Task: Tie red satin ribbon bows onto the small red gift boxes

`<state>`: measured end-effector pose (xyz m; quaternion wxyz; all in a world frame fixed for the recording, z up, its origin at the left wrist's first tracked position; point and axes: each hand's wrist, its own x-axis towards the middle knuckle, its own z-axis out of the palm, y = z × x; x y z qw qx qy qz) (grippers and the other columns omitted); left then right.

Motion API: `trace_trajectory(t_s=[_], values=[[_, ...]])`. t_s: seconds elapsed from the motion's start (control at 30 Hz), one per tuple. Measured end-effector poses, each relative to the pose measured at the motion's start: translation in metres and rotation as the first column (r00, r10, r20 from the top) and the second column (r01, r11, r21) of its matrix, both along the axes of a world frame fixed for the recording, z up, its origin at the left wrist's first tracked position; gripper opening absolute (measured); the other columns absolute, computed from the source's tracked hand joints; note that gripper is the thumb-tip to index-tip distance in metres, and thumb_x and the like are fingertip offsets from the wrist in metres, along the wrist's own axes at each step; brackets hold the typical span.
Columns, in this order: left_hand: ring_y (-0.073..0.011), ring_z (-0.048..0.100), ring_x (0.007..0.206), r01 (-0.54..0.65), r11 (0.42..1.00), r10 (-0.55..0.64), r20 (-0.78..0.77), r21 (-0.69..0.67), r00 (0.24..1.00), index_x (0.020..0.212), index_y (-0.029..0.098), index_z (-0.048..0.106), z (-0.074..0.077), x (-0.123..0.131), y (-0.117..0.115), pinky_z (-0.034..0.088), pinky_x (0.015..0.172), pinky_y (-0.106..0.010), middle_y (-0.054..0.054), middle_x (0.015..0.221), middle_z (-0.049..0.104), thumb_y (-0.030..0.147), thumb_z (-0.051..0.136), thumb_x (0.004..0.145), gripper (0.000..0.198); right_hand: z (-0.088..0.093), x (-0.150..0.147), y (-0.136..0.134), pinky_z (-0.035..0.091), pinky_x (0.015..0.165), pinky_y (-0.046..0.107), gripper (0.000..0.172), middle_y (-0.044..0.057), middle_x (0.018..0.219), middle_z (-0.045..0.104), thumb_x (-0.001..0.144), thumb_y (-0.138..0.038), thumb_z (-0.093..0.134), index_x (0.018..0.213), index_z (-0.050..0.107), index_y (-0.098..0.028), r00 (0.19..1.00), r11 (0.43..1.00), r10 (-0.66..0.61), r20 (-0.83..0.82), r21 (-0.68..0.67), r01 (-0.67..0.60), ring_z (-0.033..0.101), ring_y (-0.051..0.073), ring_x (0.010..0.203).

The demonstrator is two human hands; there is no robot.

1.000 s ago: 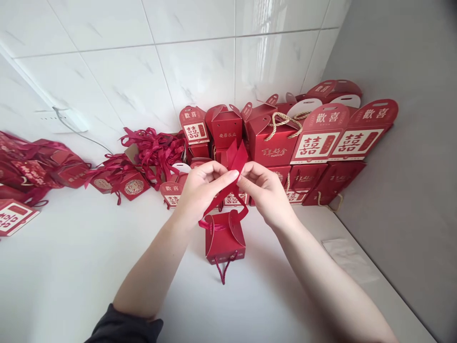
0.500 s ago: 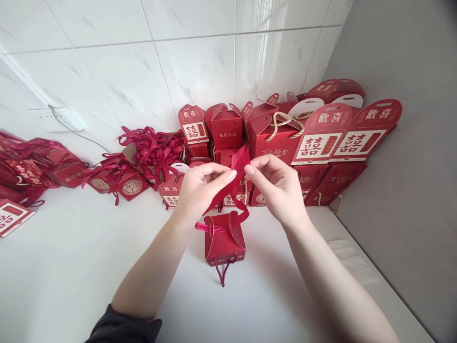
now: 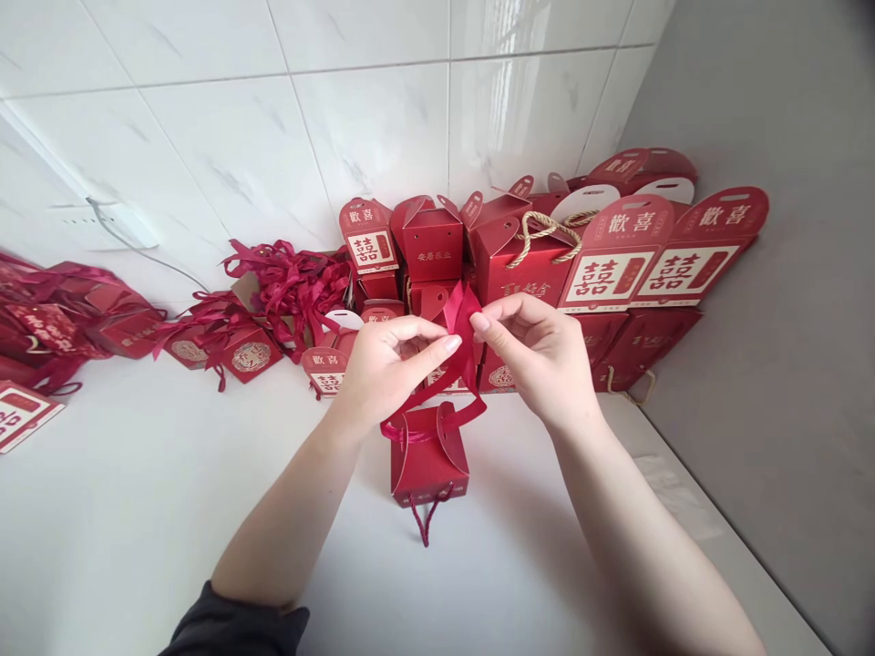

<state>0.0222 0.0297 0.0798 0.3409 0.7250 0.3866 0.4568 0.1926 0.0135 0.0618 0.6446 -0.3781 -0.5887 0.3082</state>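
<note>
A small red gift box (image 3: 429,460) stands on the white table, its curved top flaps folded together and a dark red cord handle hanging at the front. A red satin ribbon (image 3: 468,351) runs through the flaps at the box's top and rises in a loop to both hands. My left hand (image 3: 393,369) is closed, pinching the ribbon between thumb and fingers. Opposite it, my right hand (image 3: 547,360) pinches the ribbon too, near its upper end. Both hands are above and behind the box, apart from it.
Stacked red boxes (image 3: 615,255) with gold cord handles line the white tiled wall (image 3: 369,118). Ribbon-tied boxes (image 3: 250,351) lie to the left, with more at the far left edge. A power strip (image 3: 119,226) with a cable is on the wall. A grey panel (image 3: 772,346) borders the table's right side.
The ribbon's ends now cross between my hands, and its loop above the box has shifted to the right. My right hand has moved slightly right; the box stays in place.
</note>
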Motion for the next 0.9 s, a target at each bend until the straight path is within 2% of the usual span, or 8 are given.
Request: trace_trajectory(t_s=[0.2, 0.33, 0.43, 0.57, 0.9], values=[[-0.0126, 0.051, 0.060, 0.023, 1.000, -0.023, -0.005, 0.007, 1.000, 0.074, 0.019, 0.071, 0.0020, -0.0003, -0.0013, 0.041, 0.056, -0.027, 0.000, 0.064, 0.060, 0.036, 0.069, 0.082, 0.019, 0.0007, -0.0008, -0.0006, 0.046, 0.061, 0.027, 0.019, 0.001, 0.074, 0.063, 0.084, -0.038, 0.071, 0.080, 0.066, -0.021, 1.000, 1.000, 0.002, -0.008, 0.012, -0.002, 0.056, 0.014, 0.067], [-0.0143, 0.054, 0.064, 0.014, 1.000, -0.015, 0.029, 0.025, 0.999, 0.074, 0.019, 0.070, 0.0024, -0.0009, -0.0021, 0.043, 0.059, -0.027, -0.001, 0.069, 0.062, 0.036, 0.068, 0.082, 0.020, 0.0012, -0.0011, -0.0024, 0.047, 0.061, 0.027, 0.024, 0.001, 0.077, 0.067, 0.081, -0.043, 0.074, 0.086, 0.068, -0.020, 0.998, 0.997, 0.061, 0.033, -0.056, -0.059, 0.059, 0.015, 0.068], [-0.0145, 0.055, 0.064, 0.020, 1.000, -0.021, 0.023, 0.023, 1.000, 0.074, 0.019, 0.069, 0.0022, -0.0010, -0.0017, 0.043, 0.060, -0.028, -0.001, 0.069, 0.062, 0.037, 0.068, 0.083, 0.020, -0.0001, -0.0022, -0.0029, 0.045, 0.057, 0.026, 0.026, 0.001, 0.072, 0.066, 0.079, -0.045, 0.075, 0.083, 0.069, -0.019, 0.996, 0.996, 0.053, 0.067, -0.079, -0.048, 0.056, 0.013, 0.062], [-0.0144, 0.054, 0.064, 0.026, 0.999, -0.026, 0.002, 0.025, 1.000, 0.074, 0.019, 0.070, 0.0016, -0.0003, -0.0009, 0.043, 0.059, -0.028, -0.002, 0.068, 0.062, 0.038, 0.067, 0.083, 0.021, -0.0011, -0.0049, -0.0032, 0.046, 0.058, 0.025, 0.024, 0.001, 0.072, 0.067, 0.080, -0.043, 0.074, 0.079, 0.068, -0.019, 0.999, 0.998, 0.020, 0.025, -0.053, -0.019, 0.058, 0.013, 0.064], [-0.0149, 0.056, 0.062, 0.040, 0.999, -0.040, -0.014, 0.016, 0.999, 0.074, 0.019, 0.070, 0.0020, -0.0004, -0.0016, 0.043, 0.054, -0.027, -0.002, 0.067, 0.063, 0.038, 0.068, 0.083, 0.022, -0.0009, -0.0065, -0.0033, 0.047, 0.054, 0.025, 0.027, 0.000, 0.070, 0.066, 0.078, -0.044, 0.076, 0.076, 0.063, -0.021, 0.999, 0.999, 0.032, -0.036, -0.037, -0.033, 0.060, 0.014, 0.062]])
